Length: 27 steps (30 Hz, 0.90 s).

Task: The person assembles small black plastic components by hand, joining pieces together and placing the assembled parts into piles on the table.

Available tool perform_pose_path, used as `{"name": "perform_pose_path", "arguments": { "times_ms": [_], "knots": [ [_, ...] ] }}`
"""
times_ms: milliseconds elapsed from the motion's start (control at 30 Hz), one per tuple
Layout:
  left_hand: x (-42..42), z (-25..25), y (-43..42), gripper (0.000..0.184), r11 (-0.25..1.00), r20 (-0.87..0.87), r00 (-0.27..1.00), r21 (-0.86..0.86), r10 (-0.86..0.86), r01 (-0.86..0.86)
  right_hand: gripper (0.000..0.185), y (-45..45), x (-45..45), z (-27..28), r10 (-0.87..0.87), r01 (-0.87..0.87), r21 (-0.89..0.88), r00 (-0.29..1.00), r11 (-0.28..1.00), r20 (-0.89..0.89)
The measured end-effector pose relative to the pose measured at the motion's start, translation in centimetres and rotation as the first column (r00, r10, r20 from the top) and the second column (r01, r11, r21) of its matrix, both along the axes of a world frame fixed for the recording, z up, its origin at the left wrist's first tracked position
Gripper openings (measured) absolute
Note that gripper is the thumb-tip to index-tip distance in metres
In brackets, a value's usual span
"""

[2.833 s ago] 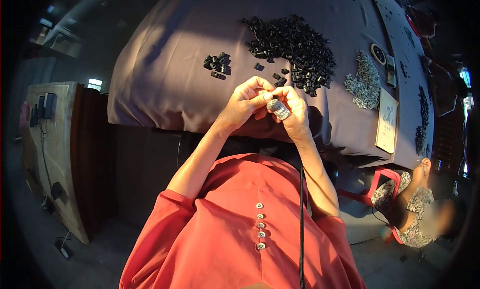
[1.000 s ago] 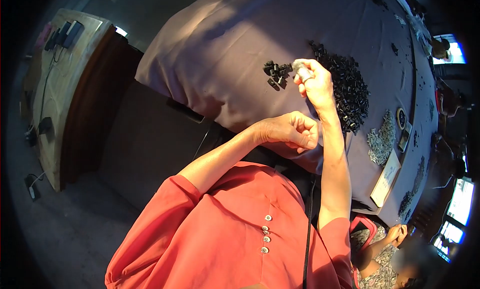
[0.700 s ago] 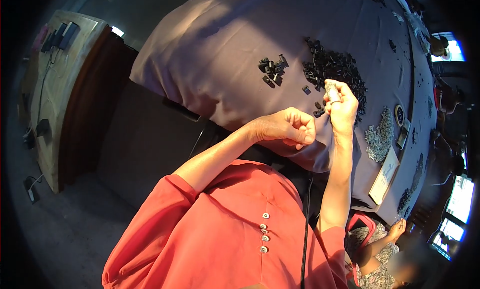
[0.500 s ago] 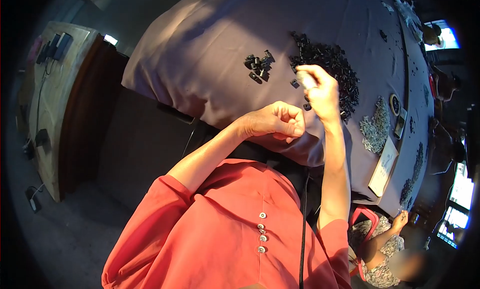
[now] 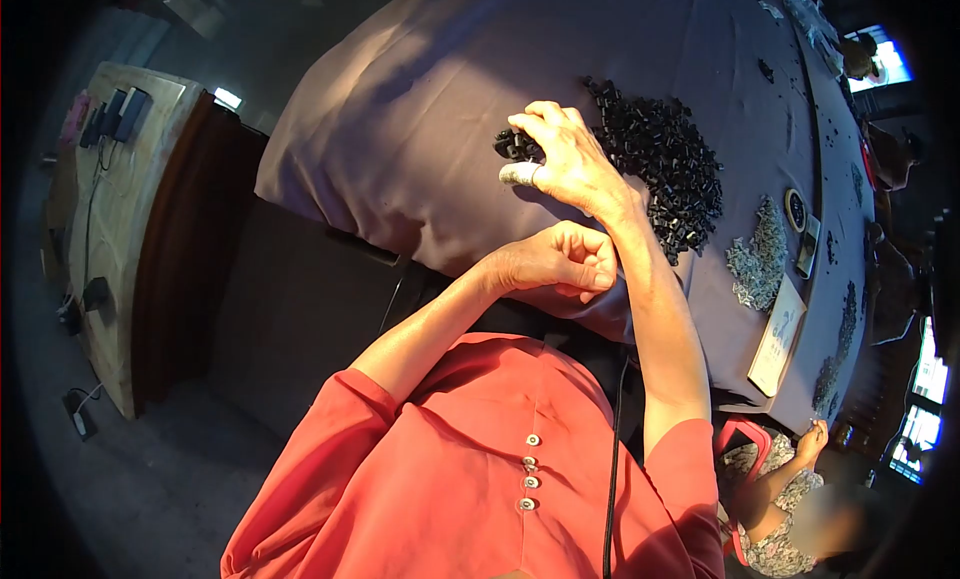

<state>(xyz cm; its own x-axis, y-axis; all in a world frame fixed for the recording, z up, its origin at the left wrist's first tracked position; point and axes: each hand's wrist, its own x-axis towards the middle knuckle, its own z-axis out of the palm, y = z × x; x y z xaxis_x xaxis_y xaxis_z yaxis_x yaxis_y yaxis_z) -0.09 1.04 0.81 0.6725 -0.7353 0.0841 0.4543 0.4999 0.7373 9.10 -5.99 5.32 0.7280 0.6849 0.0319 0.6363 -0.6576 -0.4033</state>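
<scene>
My right hand [image 5: 575, 164] reaches over a small pile of black parts [image 5: 508, 145], its fingers and thumb spread around them. White wrapping [image 5: 518, 174] covers the thumb. Beneath the palm, some of those parts are hidden. Closer to my body, my left hand [image 5: 558, 260] is curled closed just above the edge of the cloth-covered table [image 5: 440, 129]; whatever it may hold does not show. A much larger heap of small black parts [image 5: 680, 169] lies to the right of my right hand.
Right of the black heap lie a mound of small silvery parts [image 5: 758, 264], a round roll [image 5: 796, 210] and a flat pale box [image 5: 778, 339]. Another person's hand [image 5: 812, 441] is at the table's lower right edge. A wooden table [image 5: 170, 229] stands on the left.
My right hand has moved left from beside the large black heap to the small pile, its fingers opening out. The left hand stays closed in about the same place.
</scene>
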Motion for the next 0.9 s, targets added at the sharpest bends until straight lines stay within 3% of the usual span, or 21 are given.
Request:
{"name": "perform_pose_path", "arguments": {
  "times_ms": [267, 367, 433, 500, 600, 800, 900],
  "knots": [
    [0.0, -0.2, 0.1, 0.01, 1.0, -0.009, 1.0, 0.026, -0.017, 0.017, 0.037, 0.4, -0.1, -0.6, 0.081, -0.082, 0.017, 0.995, 0.996, 0.055],
    [0.1, -0.1, 0.0, 0.009, 1.0, -0.011, 1.0, 0.018, -0.013, 0.014, 0.031, -0.3, 0.2, -0.6, 0.078, -0.08, 0.189, 0.997, 0.979, 0.02],
    [0.0, 0.1, 0.0, 0.008, 1.0, -0.017, 1.0, 0.018, -0.006, 0.006, 0.023, -1.6, 0.1, 0.5, -0.019, -0.06, 0.312, 0.969, 0.948, 0.244],
    [0.0, 0.4, 0.1, 0.007, 1.0, -0.021, 1.0, 0.022, 0.006, -0.006, 0.02, -4.1, -0.5, 2.2, -0.152, 0.042, 0.382, 0.953, 0.923, 0.262],
    [0.1, 0.0, 0.1, 0.006, 0.999, -0.044, 0.998, 0.036, 0.037, -0.035, 0.013, -8.8, -2.3, 2.9, -0.421, 0.331, 0.552, 0.906, 0.765, 0.041],
    [0.0, -0.1, -0.5, 0.006, 0.996, -0.096, 0.991, 0.023, 0.092, -0.09, 0.013, -22.3, -5.8, -0.2, -0.763, 0.7, 0.427, 0.645, 0.572, -0.035],
    [-0.1, 0.0, -0.6, 0.008, 0.993, -0.115, 0.986, 0.036, 0.119, -0.115, 0.012, -26.4, -7.4, -0.4, -0.836, 0.76, 0.362, 0.533, 0.54, 0.128]
  ]
}}
